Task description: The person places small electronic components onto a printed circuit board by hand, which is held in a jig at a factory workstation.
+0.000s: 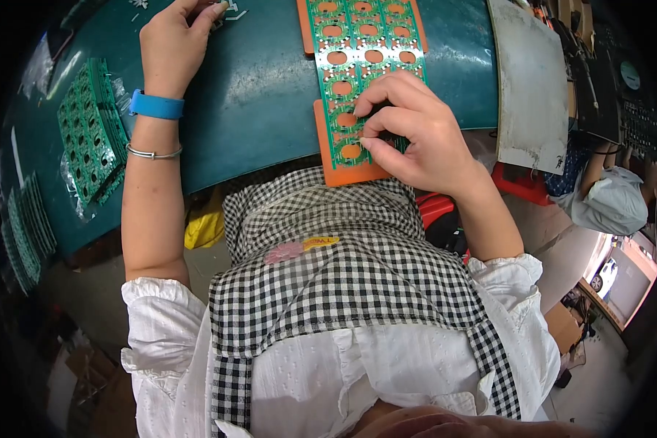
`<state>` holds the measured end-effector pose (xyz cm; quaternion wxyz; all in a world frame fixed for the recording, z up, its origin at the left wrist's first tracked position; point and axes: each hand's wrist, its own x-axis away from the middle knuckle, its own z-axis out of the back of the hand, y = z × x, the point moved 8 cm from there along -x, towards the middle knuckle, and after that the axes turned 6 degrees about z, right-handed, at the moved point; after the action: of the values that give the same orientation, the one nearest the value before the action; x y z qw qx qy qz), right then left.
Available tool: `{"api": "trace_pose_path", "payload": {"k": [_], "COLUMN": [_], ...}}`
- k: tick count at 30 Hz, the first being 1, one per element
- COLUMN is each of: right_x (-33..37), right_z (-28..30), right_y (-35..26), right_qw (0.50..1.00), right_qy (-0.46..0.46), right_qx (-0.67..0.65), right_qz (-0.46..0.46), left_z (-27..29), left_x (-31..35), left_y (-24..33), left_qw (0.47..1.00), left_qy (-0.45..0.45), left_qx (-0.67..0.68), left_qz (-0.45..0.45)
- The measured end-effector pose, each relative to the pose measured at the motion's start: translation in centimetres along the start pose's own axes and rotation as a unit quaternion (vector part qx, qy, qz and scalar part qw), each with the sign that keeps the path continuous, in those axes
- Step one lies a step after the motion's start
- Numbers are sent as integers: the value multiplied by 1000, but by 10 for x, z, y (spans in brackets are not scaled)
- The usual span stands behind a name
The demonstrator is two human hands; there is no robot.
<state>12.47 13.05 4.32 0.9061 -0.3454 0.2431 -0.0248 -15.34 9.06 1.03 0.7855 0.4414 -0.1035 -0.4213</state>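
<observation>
A long green circuit board panel (349, 52) with rows of oval openings lies on an orange backing plate (330, 175) in front of me. My right hand (420, 135) is over the panel's near end, its fingers curled and thumb drawn in toward the index finger. Anything pinched there is too small to make out. Farther off on the left, my left hand (174, 47) is bent inward at the top edge, thumb and fingers drawn together. Small pale metal-looking pieces (232, 13) lie beside its fingertips. Whatever it may hold is hidden.
Green board panels stand stacked (87, 135) on plastic at the left of the green tabletop (248, 109), with another stack (29, 226) nearer the left rim. A grey-white board (529, 80) lies to the right. Beyond it, a red stool (522, 184) and a person's arm (597, 169) show.
</observation>
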Motion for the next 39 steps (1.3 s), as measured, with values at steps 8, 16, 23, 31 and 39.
{"api": "trace_pose_path", "payload": {"k": [8,16,23,31,39], "right_x": [0,-6,-14,-60,-61], "right_z": [0,-10,15,54,53], "right_y": [0,-9,-6,4,33], "right_qw": [1000,996,999,992,991], "right_qy": [-16,-51,-33,126,103], "right_qx": [5,59,2,13,-74], "right_qz": [3,32,10,18,-42], "left_z": [-3,-8,-14,-38,-42], "left_x": [2,6,25,55,58], "left_y": [-1,10,60,122,127], "left_qw": [999,987,967,944,970], "left_qy": [-26,-51,-121,-178,-131], "left_qx": [40,138,210,274,166], "left_qz": [23,72,72,51,-117]}}
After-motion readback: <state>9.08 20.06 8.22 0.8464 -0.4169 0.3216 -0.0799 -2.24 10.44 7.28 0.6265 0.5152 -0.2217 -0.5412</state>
